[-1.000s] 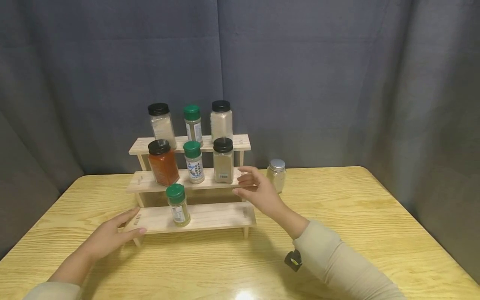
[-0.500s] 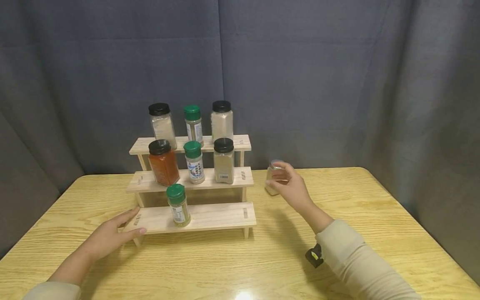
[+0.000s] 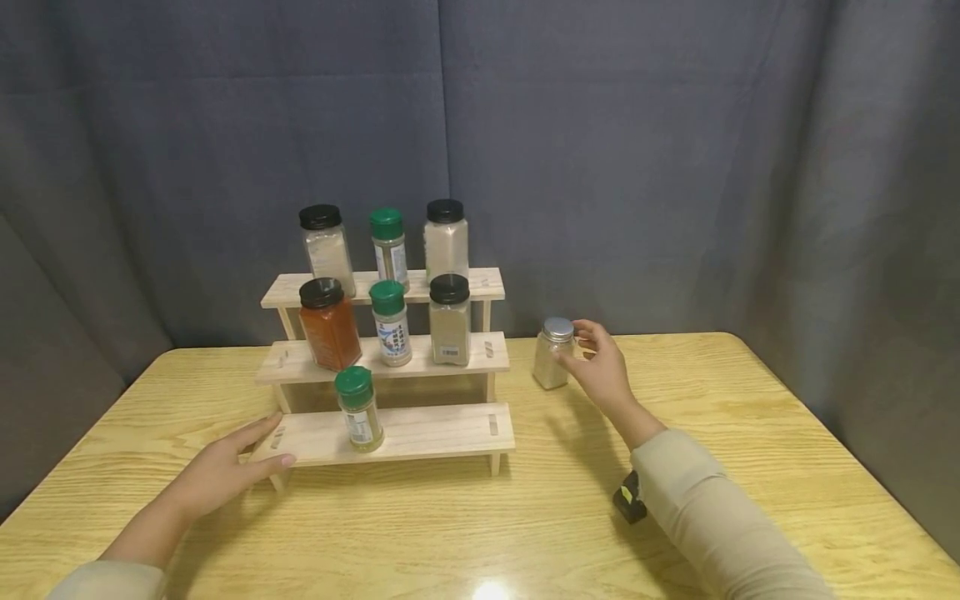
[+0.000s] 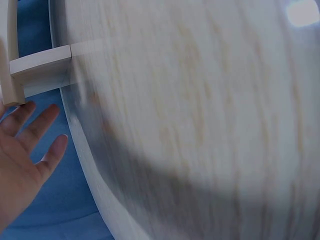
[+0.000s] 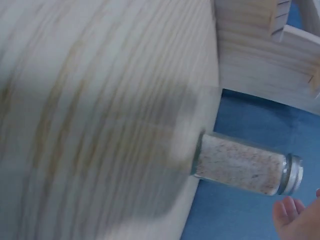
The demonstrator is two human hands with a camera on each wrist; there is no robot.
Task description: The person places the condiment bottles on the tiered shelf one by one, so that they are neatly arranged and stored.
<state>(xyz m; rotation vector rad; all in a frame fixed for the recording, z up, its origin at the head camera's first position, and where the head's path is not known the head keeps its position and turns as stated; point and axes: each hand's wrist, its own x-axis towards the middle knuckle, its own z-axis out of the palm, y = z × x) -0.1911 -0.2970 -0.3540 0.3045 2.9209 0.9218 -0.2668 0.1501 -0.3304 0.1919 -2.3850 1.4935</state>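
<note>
A square glass jar (image 3: 552,358) with a silver lid and pale, speckled contents stands on the table right of the rack. My right hand (image 3: 602,373) is at its right side, thumb and fingers spread and not closed round it. In the right wrist view the fingertips (image 5: 288,209) lie beside the jar's lid (image 5: 292,174). My left hand (image 3: 219,473) rests at the left end of the three-step wooden rack (image 3: 442,433), fingers extended along its lowest shelf. The left wrist view shows the same hand (image 4: 22,155) with fingers spread near the rack's wood (image 4: 42,62).
On the lowest shelf is a green-capped bottle (image 3: 360,417). The middle shelf bears a red-orange jar (image 3: 330,333), a green-capped bottle (image 3: 392,333) and a black-lidded jar (image 3: 450,332). Two black-lidded jars and a green-capped bottle (image 3: 388,250) stand on top. Behind hangs a grey curtain (image 3: 600,167).
My right hand has moved right from beside the middle shelf to the silver-lidded jar, reaching over its front, then drawing to its right side. My left hand has stayed at the rack.
</note>
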